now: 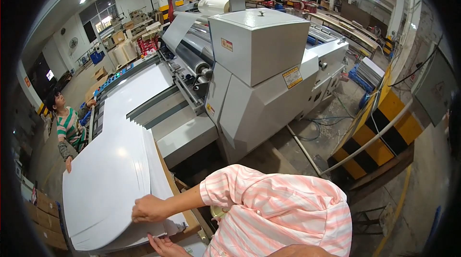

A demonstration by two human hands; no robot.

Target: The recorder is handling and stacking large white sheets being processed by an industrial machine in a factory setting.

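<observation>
Grey floor, glossy white sheets, right hand gripping edges

Large white paper sheets, blank on top, loosely stacked. Lying flat across most of the spread, at the near end of the grey machine. Bowed upward near lower right corner, parted from layers beneath; staggered along right edge.

Toward the right edge of the floor stands a yellow-and-black striped block, a pale pipe slanting across its front. Beyond the block sits a blue pallet. Brown cartons are piled along the floor's near left edge. A round fan hangs at the far left wall.
</observation>
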